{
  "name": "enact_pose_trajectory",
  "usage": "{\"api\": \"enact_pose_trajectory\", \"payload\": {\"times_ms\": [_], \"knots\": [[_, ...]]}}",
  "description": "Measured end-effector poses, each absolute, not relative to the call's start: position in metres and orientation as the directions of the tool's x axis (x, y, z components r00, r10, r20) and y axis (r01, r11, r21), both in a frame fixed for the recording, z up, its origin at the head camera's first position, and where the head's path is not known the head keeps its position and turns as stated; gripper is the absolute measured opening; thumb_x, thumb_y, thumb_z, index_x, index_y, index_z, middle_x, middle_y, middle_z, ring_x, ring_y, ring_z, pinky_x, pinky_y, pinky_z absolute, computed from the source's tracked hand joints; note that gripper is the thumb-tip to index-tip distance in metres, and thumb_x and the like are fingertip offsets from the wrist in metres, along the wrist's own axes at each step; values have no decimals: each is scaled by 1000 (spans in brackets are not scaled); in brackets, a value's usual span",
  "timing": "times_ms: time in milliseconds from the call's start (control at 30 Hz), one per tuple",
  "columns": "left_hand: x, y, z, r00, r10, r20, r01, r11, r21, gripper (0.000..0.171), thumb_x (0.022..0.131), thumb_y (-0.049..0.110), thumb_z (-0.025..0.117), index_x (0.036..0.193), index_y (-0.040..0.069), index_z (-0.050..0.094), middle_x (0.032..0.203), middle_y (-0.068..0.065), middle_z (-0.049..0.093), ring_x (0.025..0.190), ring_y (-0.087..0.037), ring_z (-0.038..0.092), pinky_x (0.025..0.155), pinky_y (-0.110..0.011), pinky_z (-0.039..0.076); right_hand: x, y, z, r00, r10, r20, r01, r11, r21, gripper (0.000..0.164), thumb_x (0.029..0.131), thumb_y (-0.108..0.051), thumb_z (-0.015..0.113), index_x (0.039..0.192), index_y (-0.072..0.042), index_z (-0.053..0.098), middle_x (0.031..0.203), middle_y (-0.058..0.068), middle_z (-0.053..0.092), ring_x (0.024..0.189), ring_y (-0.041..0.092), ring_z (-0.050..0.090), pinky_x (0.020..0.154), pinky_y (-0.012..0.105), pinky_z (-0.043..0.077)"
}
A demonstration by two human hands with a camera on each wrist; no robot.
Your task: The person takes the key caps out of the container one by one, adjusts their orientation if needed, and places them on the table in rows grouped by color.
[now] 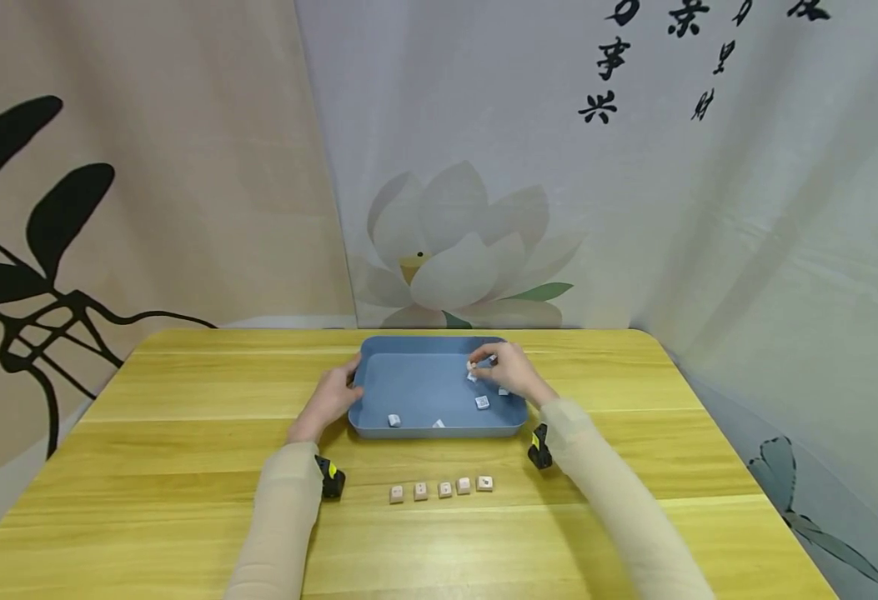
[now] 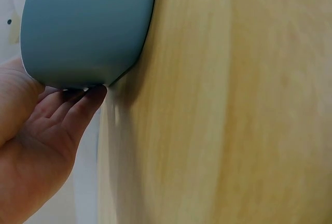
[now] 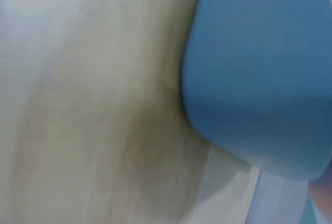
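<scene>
A blue-grey tray (image 1: pixel 416 387) stands on the wooden table with several small white keycaps inside. My left hand (image 1: pixel 331 398) grips the tray's left end, its thumb at the rim; the left wrist view shows the fingertips at the outer wall (image 2: pixel 88 37). Over the tray's right side, my right hand (image 1: pixel 509 371) pinches a small white keycap (image 1: pixel 472 365) between thumb and fingers. Close below it lies a loose keycap (image 1: pixel 482 402). Of the right hand, only a blurred edge shows in the right wrist view, beside the tray wall (image 3: pixel 259 79).
In front of the tray, several keycaps stand in a row on the table, among them a left-end keycap (image 1: pixel 397 494) and a right-end keycap (image 1: pixel 484 483). Another keycap (image 1: pixel 393 421) lies in the tray's near left corner. A printed curtain (image 1: pixel 469 167) hangs behind the table.
</scene>
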State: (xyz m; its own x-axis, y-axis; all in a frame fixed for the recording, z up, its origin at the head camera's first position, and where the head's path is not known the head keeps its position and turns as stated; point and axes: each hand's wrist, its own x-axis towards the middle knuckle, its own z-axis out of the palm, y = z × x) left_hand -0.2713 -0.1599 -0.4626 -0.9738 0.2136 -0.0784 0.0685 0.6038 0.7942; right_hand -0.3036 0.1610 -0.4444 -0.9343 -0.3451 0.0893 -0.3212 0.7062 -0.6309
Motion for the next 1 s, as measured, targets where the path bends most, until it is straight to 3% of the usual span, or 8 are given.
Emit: {"api": "enact_pose_trajectory", "payload": {"times_ms": [433,667,800,1000], "knots": [[-271,-159,-462,-974,212,-77,69,604,794,71,87,-5,50,149,-3,16,153,-25,23,136,-36,37,71,-25,43,-267,163,-440,-842,-484,238,-517,602,-608,19,81,-11,73,99,-7,73,96,4,72,93,25,66,81,39,53],[-272,-159,-463,-975,209,-80,65,609,790,71,87,-5,50,149,-3,16,153,-24,23,135,-35,39,70,-26,43,-246,170,-440,-837,-491,244,-515,554,-654,23,81,-11,73,102,-4,72,98,6,70,94,26,65,82,41,53],[-272,-158,-463,-976,201,-80,62,615,786,70,87,-5,50,149,-3,17,153,-25,24,126,-32,46,69,-26,43,-233,176,-440,-855,-468,222,-474,533,-701,23,81,-11,73,103,-4,72,98,5,68,93,27,63,84,41,52],[-270,-158,-459,-977,197,-77,63,616,785,70,87,-4,50,149,-3,18,153,-24,25,131,-32,43,71,-26,42,-213,184,-437,-853,-472,224,-459,471,-753,23,81,-7,72,102,0,71,96,8,66,85,18,64,78,29,54]]}}
